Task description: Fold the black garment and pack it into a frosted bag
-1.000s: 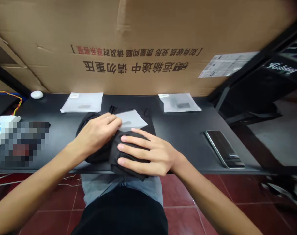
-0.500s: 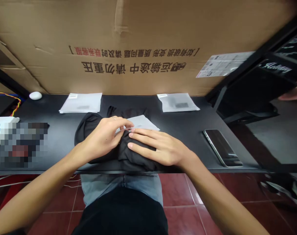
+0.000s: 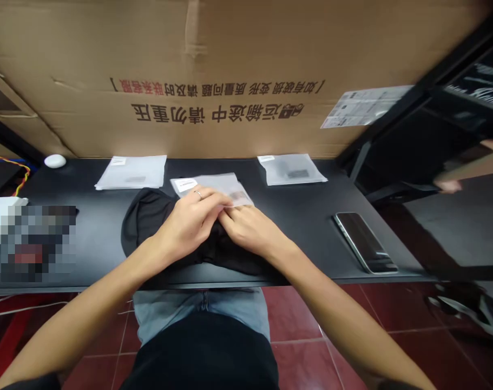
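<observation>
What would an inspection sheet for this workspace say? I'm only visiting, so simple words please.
Surface: black table.
Job's things: labelled pouch over black cloth.
Clutter: another pouch at the back left, one at the back right; phone on the right; small white object and pixelated item, unidentifiable, on the left.
Hands: left hand over the labelled pouch's near edge; right hand close beside it, fingertips partly hidden; grip unclear.
Cables: yellow-red wire and power strip at far left; white cable below the table edge.
Surroundings: cardboard with upside-down print behind; red tiled floor; another person's hand at far right.
</observation>
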A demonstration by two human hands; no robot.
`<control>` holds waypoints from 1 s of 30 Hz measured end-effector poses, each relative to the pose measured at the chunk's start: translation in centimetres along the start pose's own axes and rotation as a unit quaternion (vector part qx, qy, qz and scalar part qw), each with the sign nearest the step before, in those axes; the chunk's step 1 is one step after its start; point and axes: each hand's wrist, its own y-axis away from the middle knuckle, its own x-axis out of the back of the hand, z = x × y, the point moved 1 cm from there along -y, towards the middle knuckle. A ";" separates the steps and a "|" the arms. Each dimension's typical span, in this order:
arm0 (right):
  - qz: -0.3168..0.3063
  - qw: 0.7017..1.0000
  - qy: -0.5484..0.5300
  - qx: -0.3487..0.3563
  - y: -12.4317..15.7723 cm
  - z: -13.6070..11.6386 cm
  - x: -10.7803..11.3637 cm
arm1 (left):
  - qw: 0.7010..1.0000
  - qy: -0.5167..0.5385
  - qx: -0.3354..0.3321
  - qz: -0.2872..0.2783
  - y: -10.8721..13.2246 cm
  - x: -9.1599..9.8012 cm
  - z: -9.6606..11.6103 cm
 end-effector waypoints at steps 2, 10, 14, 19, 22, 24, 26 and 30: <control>-0.023 0.999 -0.015 0.039 -0.3 0.7 -0.2 | 1.000 0.023 -0.018 -0.004 -0.3 0.0 0.4; -0.072 0.987 0.076 -0.124 -1.5 1.1 0.1 | 0.997 -0.068 -0.021 0.017 0.1 -0.3 0.0; -0.074 0.980 0.067 -0.174 -1.7 0.8 0.3 | 0.976 -0.209 0.055 0.013 1.1 -0.3 -0.7; -0.138 0.982 -0.032 -0.121 -1.4 0.0 1.6 | 0.970 -0.223 0.096 -0.009 2.4 -0.2 -1.5; -0.124 0.986 -0.046 -0.105 -1.2 -0.2 1.7 | 0.975 -0.204 0.084 0.011 2.9 -0.2 -1.9; -0.107 0.987 -0.041 -0.112 -1.2 -0.2 1.2 | 0.979 -0.190 0.064 0.019 3.1 -0.1 -2.0; -0.094 0.988 -0.049 -0.115 -1.3 -0.1 0.6 | 0.983 -0.181 0.040 0.015 3.4 -0.1 -2.1; -0.037 0.993 -0.046 -0.100 -2.1 -0.1 0.3 | 0.983 -0.181 0.008 0.029 3.8 0.2 -2.1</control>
